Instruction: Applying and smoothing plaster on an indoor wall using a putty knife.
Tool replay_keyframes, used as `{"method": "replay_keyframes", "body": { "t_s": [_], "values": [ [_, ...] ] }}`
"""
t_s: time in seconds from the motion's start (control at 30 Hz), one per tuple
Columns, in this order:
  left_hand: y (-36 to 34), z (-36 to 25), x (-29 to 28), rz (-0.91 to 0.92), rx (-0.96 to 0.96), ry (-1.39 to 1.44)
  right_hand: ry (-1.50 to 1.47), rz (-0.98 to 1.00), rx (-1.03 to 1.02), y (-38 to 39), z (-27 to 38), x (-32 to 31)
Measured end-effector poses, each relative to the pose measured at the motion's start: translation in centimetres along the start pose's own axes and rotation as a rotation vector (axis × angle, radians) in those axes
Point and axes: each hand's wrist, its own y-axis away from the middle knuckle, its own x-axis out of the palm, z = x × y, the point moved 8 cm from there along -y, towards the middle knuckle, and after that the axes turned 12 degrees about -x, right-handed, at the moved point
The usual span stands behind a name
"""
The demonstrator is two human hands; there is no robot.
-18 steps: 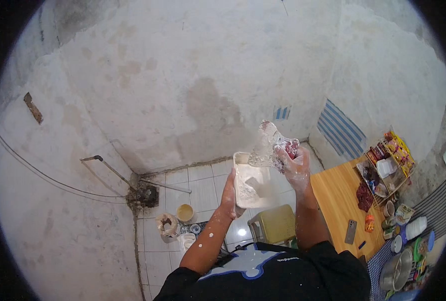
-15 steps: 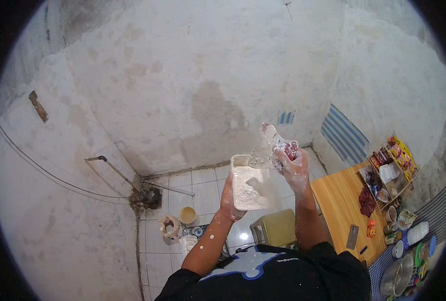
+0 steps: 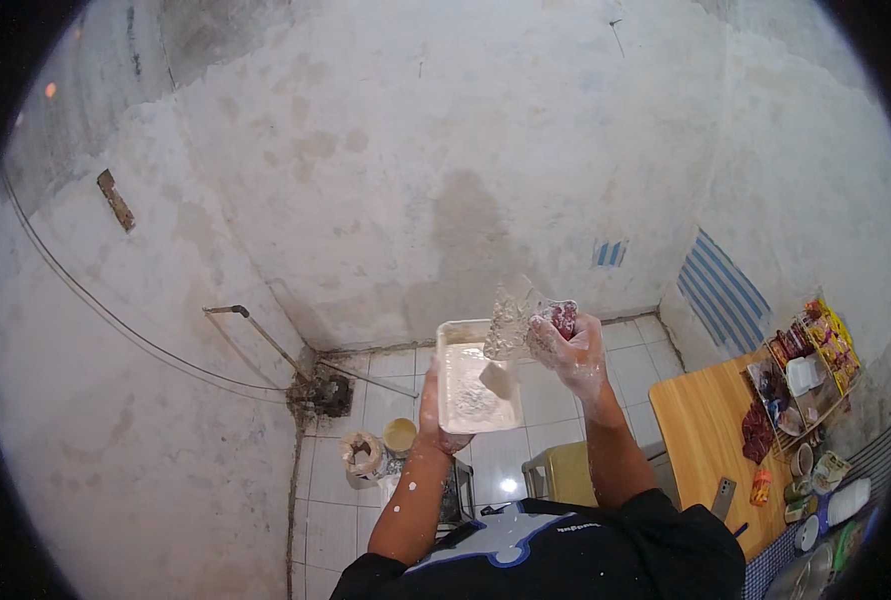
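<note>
1. Left hand [image 3: 429, 424]: clamped on tray [image 3: 464, 334], at its eight o'clock.
2. Right hand [image 3: 573, 356]: clamped on scraper [image 3: 511, 318], at tray's one o'clock.
3. Step, judged: working white paste [image 3: 474, 405]; next move calls for level tray.

Tray [image 3: 462, 327] — left of table [image 3: 705, 425]; phone [image 3: 723, 497] on table

Likely home kitchen: food packets [image 3: 831, 342]

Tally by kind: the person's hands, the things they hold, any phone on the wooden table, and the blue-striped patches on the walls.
Hands: 2 (left hand, right hand)
Tray: 1
Scraper: 1
Phone: 1
Blue-striped patches: 2 (larger patch, smaller patch)
Total: 7
</note>
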Motion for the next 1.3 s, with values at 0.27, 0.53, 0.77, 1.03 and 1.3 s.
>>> {"method": "replay_keyframes", "body": {
  "t_s": [0.27,0.53,0.77,1.03,1.3],
  "values": [
    [-0.2,0.6,0.8,-0.213,0.036,-0.049,-0.051,0.097,-0.033,-0.5,0.1,0.3],
    [0.4,-0.9,3.3,-0.105,0.284,0.015,-0.081,0.136,-0.007,-0.8,0.6,0.2],
    [-0.7,0.3,0.6,-0.406,0.157,-0.197,-0.051,0.145,-0.048,-1.2,1.3,0.3],
    [-1.0,0.0,-0.4,-0.307,0.157,-0.057,-0.105,0.146,-0.007,-1.4,1.3,0.6],
    [-1.0,-0.8,3.0,-0.038,0.281,0.047,-0.115,0.177,0.028,-2.1,-0.8,0.1]
  ]
}}
